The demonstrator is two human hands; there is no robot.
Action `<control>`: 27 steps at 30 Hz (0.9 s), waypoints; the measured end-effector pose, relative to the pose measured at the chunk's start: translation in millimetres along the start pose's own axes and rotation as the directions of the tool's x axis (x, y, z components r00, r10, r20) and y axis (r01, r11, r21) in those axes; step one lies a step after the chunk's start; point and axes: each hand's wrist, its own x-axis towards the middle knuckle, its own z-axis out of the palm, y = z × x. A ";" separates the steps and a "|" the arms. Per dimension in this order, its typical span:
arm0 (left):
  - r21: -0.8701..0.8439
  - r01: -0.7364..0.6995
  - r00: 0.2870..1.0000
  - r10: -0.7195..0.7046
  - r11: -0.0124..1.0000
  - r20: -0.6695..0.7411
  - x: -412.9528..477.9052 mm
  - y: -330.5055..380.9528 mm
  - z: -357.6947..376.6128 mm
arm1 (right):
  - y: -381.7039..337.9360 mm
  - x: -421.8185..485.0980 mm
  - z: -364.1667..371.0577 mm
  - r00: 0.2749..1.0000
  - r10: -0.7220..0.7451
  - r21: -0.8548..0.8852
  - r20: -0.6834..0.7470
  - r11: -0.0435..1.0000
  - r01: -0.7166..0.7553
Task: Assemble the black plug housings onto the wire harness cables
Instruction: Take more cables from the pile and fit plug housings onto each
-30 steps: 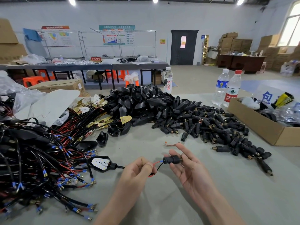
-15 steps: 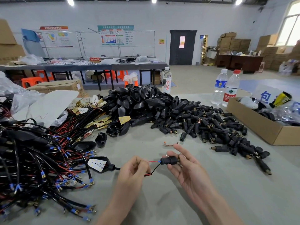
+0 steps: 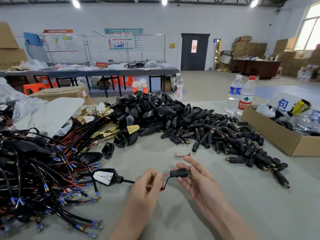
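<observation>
My right hand (image 3: 199, 181) pinches a black plug housing (image 3: 180, 173) between thumb and fingers, just above the grey table. A red and a black wire (image 3: 165, 181) run out of its left end into my left hand (image 3: 147, 186), which pinches them. The same cable leads left to a black lamp head with a white LED board (image 3: 105, 177) lying on the table. A big heap of loose black plug housings (image 3: 225, 135) lies behind my hands. A tangle of wire harness cables (image 3: 34, 170) with blue-sleeved terminals fills the left.
A small copper clip (image 3: 182, 155) lies just beyond my right hand. An open cardboard box (image 3: 277, 135) stands at the right, two water bottles (image 3: 240, 96) behind it. Larger black shells (image 3: 147, 108) are piled at the centre back.
My left hand has drawn a little away from the housing, so more red and black wire shows between the hands. The right hand still holds the housing.
</observation>
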 end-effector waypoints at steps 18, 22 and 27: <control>0.060 -0.054 0.998 0.056 0.997 -0.030 0.0 -6.7 3.9 | -0.5 -1.1 -0.8 0.999 0.028 0.044 0.037 0.999 -0.030; 0.094 -0.051 0.999 0.052 0.994 -0.009 0.7 -9.9 2.9 | -0.5 -1.4 0.1 0.999 0.016 0.058 0.038 0.998 -0.018; 0.107 -0.119 0.993 0.120 0.987 -0.004 -1.2 -6.0 4.4 | -0.9 -1.6 -2.3 1.000 -0.012 -0.056 0.018 0.998 0.013</control>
